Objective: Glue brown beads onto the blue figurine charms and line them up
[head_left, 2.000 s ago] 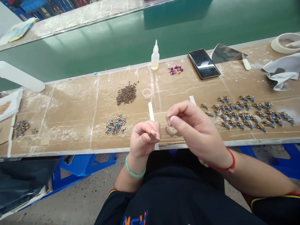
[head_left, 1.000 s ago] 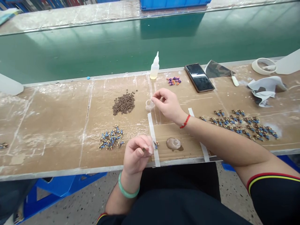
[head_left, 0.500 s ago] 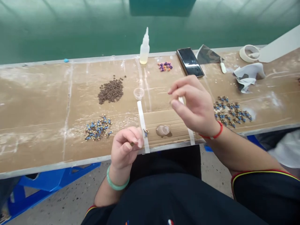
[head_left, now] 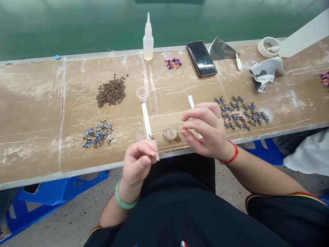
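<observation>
Head view: left hand [head_left: 138, 159] pinches a tiny brown piece [head_left: 150, 156] between thumb and finger, a small blue figure [head_left: 151, 136] just beyond its fingertips. Right hand [head_left: 205, 132] — fingers closed on a thin stick [head_left: 177, 130] — touches its tip to the glue blob [head_left: 169, 134] between the hands.

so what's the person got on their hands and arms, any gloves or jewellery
No gloves: both hands are bare. The left hand has a smooth pale green bangle round the wrist. The right hand has a thin red cord bracelet at the wrist. Both arms are bare to near the elbow, where black sleeves begin, edged with red and yellow stripes at the cuff.
</observation>
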{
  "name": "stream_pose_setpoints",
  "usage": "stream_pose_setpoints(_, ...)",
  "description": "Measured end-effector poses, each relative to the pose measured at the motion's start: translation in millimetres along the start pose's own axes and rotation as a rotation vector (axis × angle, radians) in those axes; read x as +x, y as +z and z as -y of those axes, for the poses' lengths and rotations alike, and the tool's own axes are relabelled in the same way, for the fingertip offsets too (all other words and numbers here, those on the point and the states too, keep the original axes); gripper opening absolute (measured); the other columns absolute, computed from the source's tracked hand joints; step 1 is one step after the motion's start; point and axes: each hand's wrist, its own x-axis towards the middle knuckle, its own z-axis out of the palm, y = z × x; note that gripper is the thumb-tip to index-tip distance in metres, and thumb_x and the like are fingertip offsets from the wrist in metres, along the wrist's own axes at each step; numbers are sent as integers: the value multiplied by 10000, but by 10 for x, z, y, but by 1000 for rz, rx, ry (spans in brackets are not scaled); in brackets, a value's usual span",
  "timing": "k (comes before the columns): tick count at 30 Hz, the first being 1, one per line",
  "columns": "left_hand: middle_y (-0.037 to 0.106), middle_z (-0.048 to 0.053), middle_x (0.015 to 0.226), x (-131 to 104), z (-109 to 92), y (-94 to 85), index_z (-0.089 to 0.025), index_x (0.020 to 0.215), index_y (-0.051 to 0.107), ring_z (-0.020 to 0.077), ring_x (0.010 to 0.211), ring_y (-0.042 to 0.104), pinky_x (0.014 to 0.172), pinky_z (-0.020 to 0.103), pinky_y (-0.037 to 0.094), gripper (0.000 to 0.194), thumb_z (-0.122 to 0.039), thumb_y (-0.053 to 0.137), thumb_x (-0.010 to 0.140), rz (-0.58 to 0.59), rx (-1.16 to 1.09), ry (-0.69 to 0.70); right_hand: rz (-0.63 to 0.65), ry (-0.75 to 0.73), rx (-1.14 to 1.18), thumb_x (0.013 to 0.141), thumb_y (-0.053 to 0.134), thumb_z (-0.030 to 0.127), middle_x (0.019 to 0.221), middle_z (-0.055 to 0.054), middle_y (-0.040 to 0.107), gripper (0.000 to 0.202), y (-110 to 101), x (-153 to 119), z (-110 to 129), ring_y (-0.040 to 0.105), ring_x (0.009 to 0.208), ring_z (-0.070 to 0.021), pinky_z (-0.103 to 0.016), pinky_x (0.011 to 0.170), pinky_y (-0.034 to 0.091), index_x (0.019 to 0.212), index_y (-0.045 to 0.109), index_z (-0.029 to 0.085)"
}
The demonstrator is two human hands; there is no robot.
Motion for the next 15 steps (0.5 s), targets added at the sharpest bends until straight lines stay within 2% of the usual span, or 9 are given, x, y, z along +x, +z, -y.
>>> stream_pose_setpoints(8, 609, 14, 662, 10, 22, 53, -220, 858, 793, 83, 559, 452, 483, 188, 357, 128, -347, 778, 856, -11, 9, -21, -66, 16, -3, 909, 600, 158, 943, -31, 645, 81, -26, 3, 41, 569, 901, -195, -401, 830, 474, 883, 550, 216)
stream_pose_setpoints(12, 632, 14, 670, 7, 61, 96, -231, 855, 794, 95, 588, 501, 518, 205, 393, 121, -352, 794, 845, -46, 48, -4, -190, 71, 58, 923, 582, 198, 896, -33, 628, 51, -111, 95, 202, 570, 850, -196, -407, 787, 470, 882, 560, 220)
stream_pose_setpoints(15, 639, 9, 669, -3, 77, 131, -232, 841, 791, 103, 613, 532, 551, 215, 416, 116, -348, 801, 839, -73, 63, -7, -219, 90, 127, 958, 531, 233, 864, -33, 602, 73, -150, 170, 349, 577, 828, -196, -412, 764, 463, 896, 568, 229)
